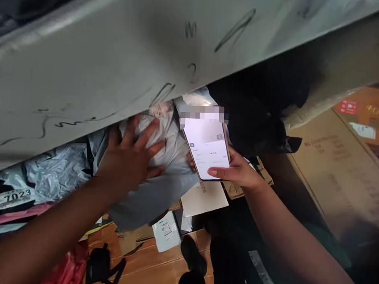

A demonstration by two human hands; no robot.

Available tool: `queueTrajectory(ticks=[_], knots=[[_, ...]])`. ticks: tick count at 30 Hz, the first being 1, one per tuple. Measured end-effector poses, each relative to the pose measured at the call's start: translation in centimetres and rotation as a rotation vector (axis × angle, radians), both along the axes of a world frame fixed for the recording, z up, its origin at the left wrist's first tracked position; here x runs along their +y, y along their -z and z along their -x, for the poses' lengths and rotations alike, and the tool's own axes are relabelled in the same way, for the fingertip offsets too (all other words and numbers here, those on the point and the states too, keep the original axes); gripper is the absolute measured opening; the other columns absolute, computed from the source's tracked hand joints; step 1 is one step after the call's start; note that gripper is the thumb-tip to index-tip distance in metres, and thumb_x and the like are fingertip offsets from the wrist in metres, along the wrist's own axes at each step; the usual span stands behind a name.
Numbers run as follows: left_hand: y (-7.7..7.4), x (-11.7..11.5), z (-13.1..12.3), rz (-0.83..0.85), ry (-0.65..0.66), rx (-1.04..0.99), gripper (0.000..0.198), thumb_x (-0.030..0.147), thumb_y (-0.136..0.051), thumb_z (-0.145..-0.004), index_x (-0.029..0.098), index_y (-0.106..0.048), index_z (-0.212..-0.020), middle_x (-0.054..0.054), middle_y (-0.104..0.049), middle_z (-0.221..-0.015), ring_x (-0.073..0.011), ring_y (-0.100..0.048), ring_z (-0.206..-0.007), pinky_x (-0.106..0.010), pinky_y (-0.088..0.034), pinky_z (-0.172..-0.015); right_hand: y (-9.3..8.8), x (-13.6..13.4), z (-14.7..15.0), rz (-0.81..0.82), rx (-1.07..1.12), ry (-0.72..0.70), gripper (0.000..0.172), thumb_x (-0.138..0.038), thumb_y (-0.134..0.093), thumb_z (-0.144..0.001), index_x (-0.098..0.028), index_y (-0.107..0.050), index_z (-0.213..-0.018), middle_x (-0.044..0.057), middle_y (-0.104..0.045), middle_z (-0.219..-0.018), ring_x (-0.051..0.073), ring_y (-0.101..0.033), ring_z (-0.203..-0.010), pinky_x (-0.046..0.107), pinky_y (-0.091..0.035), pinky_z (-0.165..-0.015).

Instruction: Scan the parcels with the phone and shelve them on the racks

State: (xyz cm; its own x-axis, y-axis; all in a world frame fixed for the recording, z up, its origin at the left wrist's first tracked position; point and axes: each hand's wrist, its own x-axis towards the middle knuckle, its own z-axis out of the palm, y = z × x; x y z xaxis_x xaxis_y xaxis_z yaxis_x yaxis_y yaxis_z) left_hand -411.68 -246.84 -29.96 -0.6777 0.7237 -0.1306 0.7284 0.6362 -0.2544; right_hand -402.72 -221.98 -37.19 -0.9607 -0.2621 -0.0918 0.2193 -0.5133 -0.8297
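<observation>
My left hand [131, 154] lies with its fingers spread on a pale grey plastic mailing bag [182, 173], which sits under the edge of a shelf. In my right hand [238, 168] is a smartphone [206, 149] with a lit, mostly white screen, its thumb resting across the lower part of the glass. The top of the screen is blurred out. Bright light falls on the packaging just behind the phone. A black plastic bag [261, 115] bulges out to the right of the phone.
A grey shelf board [124, 57] with handwritten marks crosses above my hands. Crumpled silver bags [58, 166] and a "7023" label [12, 197] lie at left. Large cardboard boxes [341, 164] stand at right. A white parcel [167, 232] and a black strapped bag [100, 265] are below.
</observation>
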Motion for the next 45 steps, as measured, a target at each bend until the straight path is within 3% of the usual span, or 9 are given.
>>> queueTrajectory(ticks=[5, 9, 11, 13, 20, 25, 29, 34, 45], knots=[[-0.9, -1.4, -0.3, 0.067, 0.172, -0.049, 0.055, 0.052, -0.071, -0.08, 0.032, -0.061, -0.13, -0.009, -0.022, -0.163, -0.045, -0.02, -0.146, -0.072, -0.014, -0.113, 0.0, 1.4, 0.0, 0.037, -0.013, -0.233, 0.068, -0.019, -0.087, -0.07, -0.025, -0.055, -0.13, 0.009, -0.074, -0.111, 0.028, -0.071, -0.101, 0.043, -0.059, -0.081], [-1.4, -0.3, -0.1, -0.069, -0.066, 0.08, 0.068, 0.058, -0.048, -0.091, 0.029, -0.034, -0.152, -0.014, -0.032, -0.158, -0.0438, -0.042, -0.131, -0.061, -0.037, -0.102, -0.3, 1.2, 0.0, 0.095, -0.007, -0.381, 0.068, -0.022, -0.088, -0.068, -0.022, -0.057, -0.129, 0.012, -0.073, -0.11, 0.028, -0.072, -0.097, 0.043, -0.059, -0.079], [-1.7, 0.4, 0.1, -0.083, -0.243, 0.097, 0.074, 0.057, -0.043, -0.092, 0.018, -0.027, -0.154, -0.022, -0.054, -0.134, -0.043, -0.054, -0.115, -0.055, -0.044, -0.091, -0.6, 0.5, 0.0, 0.124, 0.016, -0.43, 0.066, -0.022, -0.087, -0.069, -0.02, -0.058, -0.129, 0.013, -0.071, -0.114, 0.028, -0.071, -0.098, 0.044, -0.057, -0.083], [-2.1, 0.6, 0.4, -0.081, -0.376, 0.05, 0.076, 0.06, -0.046, -0.089, 0.014, -0.033, -0.149, -0.019, -0.064, -0.105, -0.0391, -0.062, -0.097, -0.049, -0.047, -0.082, -1.1, -0.5, 0.1, 0.151, 0.014, -0.481, 0.067, -0.022, -0.086, -0.069, -0.02, -0.057, -0.129, 0.014, -0.07, -0.116, 0.028, -0.07, -0.099, 0.044, -0.056, -0.084], [-3.6, -0.6, 0.8, -0.165, -0.47, -0.207, 0.057, 0.06, -0.043, -0.086, 0.041, -0.044, -0.14, -0.001, -0.065, -0.078, -0.0262, -0.063, -0.071, -0.032, -0.036, -0.064, -4.6, -4.2, 1.2, 0.147, 0.006, -0.553, 0.056, -0.023, -0.085, -0.07, -0.021, -0.061, -0.121, 0.008, -0.072, -0.104, 0.024, -0.07, -0.094, 0.037, -0.057, -0.078], [-4.1, -1.4, 0.9, -0.28, -0.437, -0.218, 0.068, 0.068, -0.055, -0.067, 0.033, -0.057, -0.126, -0.004, -0.068, -0.102, -0.0312, -0.063, -0.093, -0.034, -0.038, -0.069, -7.0, -4.8, 2.1, 0.046, -0.009, -0.524, 0.058, -0.029, -0.085, -0.072, -0.021, -0.06, -0.124, 0.007, -0.07, -0.1, 0.022, -0.07, -0.085, 0.035, -0.057, -0.072], [-3.8, -1.6, 0.9, -0.23, -0.48, -0.182, 0.067, 0.064, -0.067, -0.05, 0.027, -0.061, -0.106, -0.004, -0.067, -0.09, -0.0322, -0.063, -0.089, -0.034, -0.038, -0.067, -7.7, -4.9, 2.2, -0.01, 0.083, -0.58, 0.068, -0.029, -0.084, -0.072, -0.017, -0.056, -0.132, 0.011, -0.068, -0.11, 0.023, -0.065, -0.092, 0.036, -0.055, -0.077], [-3.6, -1.5, 0.7, -0.203, -0.491, -0.119, 0.045, 0.056, -0.036, -0.077, 0.023, -0.059, -0.097, -0.007, -0.065, -0.08, -0.0317, -0.063, -0.08, -0.037, -0.035, -0.065, -7.9, -4.6, 1.5, 0.03, 0.09, -0.565, 0.064, -0.023, -0.084, -0.069, -0.017, -0.059, -0.128, 0.01, -0.069, -0.113, 0.025, -0.066, -0.099, 0.037, -0.055, -0.083], [-3.6, -1.9, 0.4, -0.233, -0.467, -0.126, 0.053, 0.062, -0.036, -0.081, 0.024, -0.061, -0.108, -0.008, -0.07, -0.09, -0.0342, -0.066, -0.084, -0.038, -0.039, -0.067, -8.9, -5.0, 1.3, 0.057, 0.067, -0.583, 0.066, -0.022, -0.083, -0.066, -0.017, -0.058, -0.127, 0.01, -0.07, -0.112, 0.026, -0.067, -0.1, 0.038, -0.055, -0.084]])
